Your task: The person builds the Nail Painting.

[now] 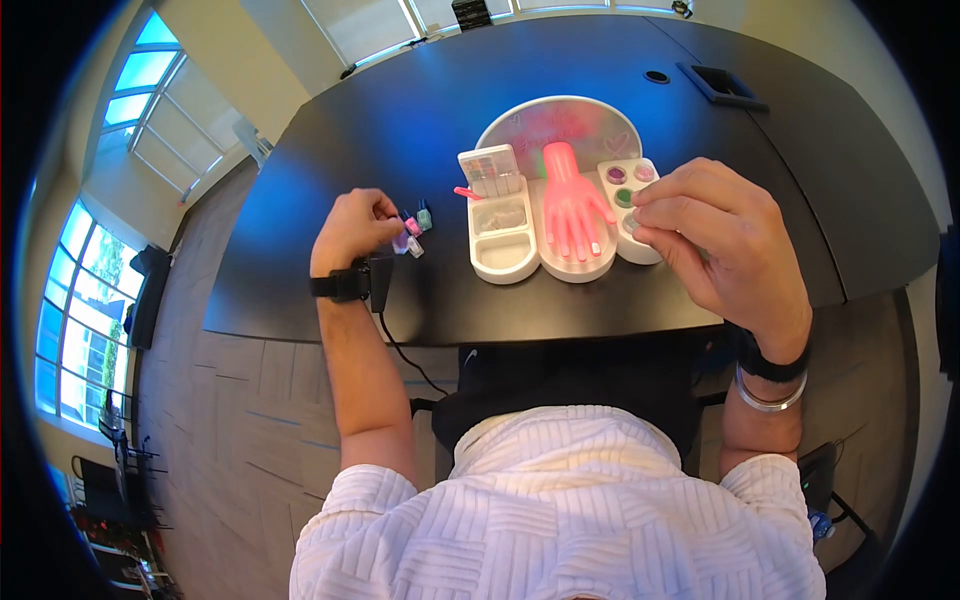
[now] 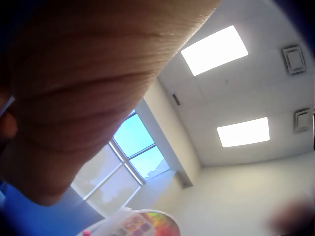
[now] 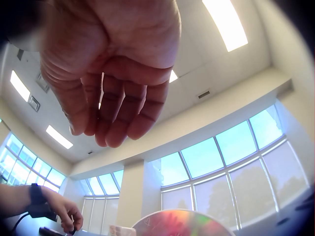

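Note:
At the left, my left hand (image 1: 355, 228) curls its fingers at a small group of polish bottles: green (image 1: 424, 217), pink (image 1: 413, 227), white (image 1: 415, 246) and purple (image 1: 401, 243). In the right wrist view the left hand (image 3: 65, 210) has its fingertips round a dark cap. My right hand (image 1: 722, 235) hovers over the jars at the right of a white nail set (image 1: 505, 262), fingers bent loosely, thumb near the fingertips. Nothing shows between the fingers of this right hand (image 3: 115, 73). A pink model hand (image 1: 570, 205) stands in the set's middle.
Behind the model hand rises a round-topped mirror (image 1: 600, 125). A raised clear-lidded palette (image 1: 490, 172) and a pink stick (image 1: 467, 192) are at the set's left. Farther back on the dark table (image 1: 400, 120) is a black-framed opening (image 1: 725, 85). A cable hangs below my left wrist.

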### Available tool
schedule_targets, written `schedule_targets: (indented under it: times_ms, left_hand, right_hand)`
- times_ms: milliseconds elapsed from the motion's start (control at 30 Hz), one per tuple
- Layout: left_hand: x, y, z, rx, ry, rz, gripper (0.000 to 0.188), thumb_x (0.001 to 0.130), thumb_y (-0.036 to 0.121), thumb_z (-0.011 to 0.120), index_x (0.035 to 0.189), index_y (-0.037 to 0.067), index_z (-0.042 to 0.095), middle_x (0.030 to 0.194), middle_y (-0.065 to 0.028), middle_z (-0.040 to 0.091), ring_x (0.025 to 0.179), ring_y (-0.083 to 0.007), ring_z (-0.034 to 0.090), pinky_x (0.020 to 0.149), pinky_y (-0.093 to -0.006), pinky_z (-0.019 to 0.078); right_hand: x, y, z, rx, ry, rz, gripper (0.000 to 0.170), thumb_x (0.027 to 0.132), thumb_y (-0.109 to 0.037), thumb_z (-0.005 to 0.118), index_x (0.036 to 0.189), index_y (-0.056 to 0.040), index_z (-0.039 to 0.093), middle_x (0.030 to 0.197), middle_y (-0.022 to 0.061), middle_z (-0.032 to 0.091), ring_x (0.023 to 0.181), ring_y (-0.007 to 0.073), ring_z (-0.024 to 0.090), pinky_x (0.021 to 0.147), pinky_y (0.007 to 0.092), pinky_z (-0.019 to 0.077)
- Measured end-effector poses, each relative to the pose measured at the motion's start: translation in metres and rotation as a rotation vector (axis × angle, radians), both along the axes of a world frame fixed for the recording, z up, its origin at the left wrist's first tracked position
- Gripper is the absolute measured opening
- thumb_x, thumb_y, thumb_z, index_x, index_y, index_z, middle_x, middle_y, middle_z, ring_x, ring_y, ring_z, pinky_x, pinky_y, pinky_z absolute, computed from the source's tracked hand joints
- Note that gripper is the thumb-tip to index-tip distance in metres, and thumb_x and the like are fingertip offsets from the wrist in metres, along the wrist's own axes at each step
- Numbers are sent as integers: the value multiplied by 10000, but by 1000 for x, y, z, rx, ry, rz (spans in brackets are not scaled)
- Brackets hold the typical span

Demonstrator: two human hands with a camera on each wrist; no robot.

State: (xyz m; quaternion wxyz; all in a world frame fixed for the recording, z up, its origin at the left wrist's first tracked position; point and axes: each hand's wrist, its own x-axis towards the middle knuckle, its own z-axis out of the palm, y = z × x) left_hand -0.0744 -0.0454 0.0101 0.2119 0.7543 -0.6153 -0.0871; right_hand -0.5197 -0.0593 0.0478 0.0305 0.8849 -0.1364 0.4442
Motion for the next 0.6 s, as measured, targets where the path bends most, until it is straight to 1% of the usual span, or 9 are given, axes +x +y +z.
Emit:
schedule_targets:
  times_ms: [33, 67, 133, 167, 233, 333, 433, 567, 600]
  left_hand:
    - [-8, 3, 7, -60, -40, -78, 227, 794, 137, 844, 953, -16, 793, 783, -108, 751, 720, -198, 729, 706, -330, 577]
    - [-17, 6, 13, -52, -39, -79, 227, 794, 137, 844, 953, -16, 793, 783, -108, 751, 720, -198, 729, 706, -330, 577]
    - [-42, 13, 27, -74, 102, -177, 187, 868, 78, 837, 1016, -13, 769, 808, -58, 741, 754, -126, 708, 706, -290, 551]
    - [-47, 14, 26, -70, 105, -179, 187, 868, 78, 837, 1016, -13, 769, 808, -58, 741, 754, -126, 708, 706, -290, 551]
    - [-56, 14, 25, -128, 211, -354, 184, 898, 61, 847, 1045, -7, 759, 827, -36, 746, 765, -107, 709, 708, -274, 550]
    - [-70, 12, 24, -125, 139, -481, 191, 890, 62, 861, 1036, -8, 759, 836, -28, 751, 771, -104, 717, 711, -276, 558]
    - [-82, 11, 21, -26, 151, -509, 209, 880, 82, 881, 1026, -9, 763, 843, -36, 760, 766, -108, 721, 712, -280, 563]
    - [-85, 2, 13, -5, 94, -545, 219, 866, 85, 885, 1013, -18, 762, 840, -55, 762, 758, -120, 721, 713, -288, 568]
    - [-86, 1, 12, -11, 99, -545, 205, 855, 81, 873, 988, -29, 763, 832, -92, 763, 751, -160, 737, 723, -314, 586]
  right_hand:
    - [1, 0, -1, -14, -4, 5, 164, 784, -26, 852, 918, -38, 759, 968, 98, 756, 864, 318, 716, 765, 419, 594]
    - [1, 1, -1, -6, -3, 4, 164, 784, -26, 852, 918, -38, 759, 968, 98, 756, 864, 318, 716, 765, 419, 594]
    - [1, 3, 0, -8, 4, 11, 166, 783, -27, 853, 918, -38, 756, 966, 100, 752, 860, 322, 713, 763, 419, 593]
    - [0, 3, 0, -3, 7, 9, 166, 783, -27, 853, 918, -38, 756, 966, 100, 752, 860, 322, 713, 763, 419, 593]
    - [-1, 3, 0, -8, 11, 6, 167, 785, -29, 854, 919, -39, 755, 972, 98, 752, 858, 318, 712, 762, 416, 593]
    - [-2, 1, 0, -14, 8, 2, 169, 786, -30, 856, 920, -39, 753, 971, 95, 751, 856, 315, 712, 762, 412, 593]
    - [-2, 2, 0, -4, 7, 6, 170, 787, -32, 859, 919, -39, 753, 971, 94, 752, 856, 315, 713, 762, 411, 595]
    - [-2, 2, 0, -4, 13, 1, 170, 790, -34, 861, 923, -40, 756, 975, 94, 755, 863, 317, 717, 767, 410, 598]
    - [-2, 2, 0, -6, 14, -2, 170, 791, -36, 862, 927, -40, 759, 977, 95, 758, 869, 316, 722, 770, 410, 600]
